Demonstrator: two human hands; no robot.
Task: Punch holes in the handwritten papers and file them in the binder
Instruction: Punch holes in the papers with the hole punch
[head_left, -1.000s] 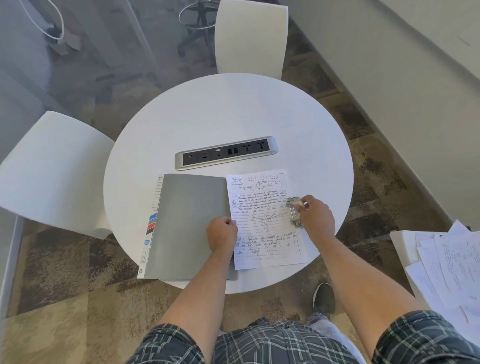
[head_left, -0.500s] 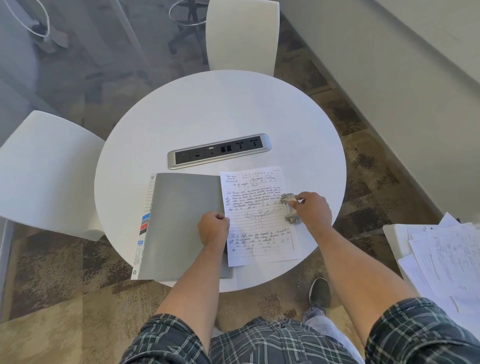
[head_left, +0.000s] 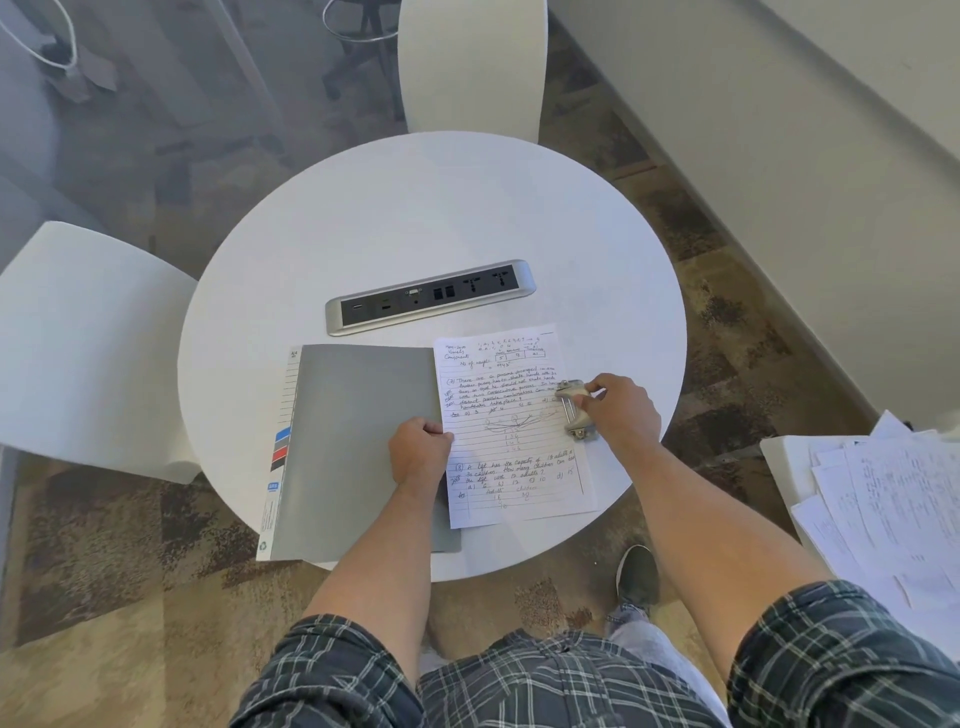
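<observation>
White laminate covers the round table (head_left: 415, 208), and the work sits toward its near edge. A grey binder (head_left: 358, 447) lies closed and flat at the near left of the surface, its spine strip with blue, red and black labels along its left side and its near corner reaching the table's rim. Just right of it lies a lined handwritten paper (head_left: 511, 431), its left margin overlapping the binder's right edge and its near edge close to the table's near rim.

The left hand (head_left: 420, 451) rests where binder and paper meet, fingers curled under into a loose fist with the knuckles pressing down on the sheet's left margin; whether anything is pinched cannot be told. The right hand (head_left: 618, 410) grips a small metal hole punch (head_left: 574, 410) set over the paper's right edge, roughly midway along it, thumb and fingers wrapped round its far side.

A silver socket panel (head_left: 430, 297) is set into the table's middle, well beyond the paper. Two white chairs stand at the far edge (head_left: 470, 67) and the left edge (head_left: 88, 343). Off the table to the right, a loose stack of written papers (head_left: 893, 499) lies on a separate white surface.
</observation>
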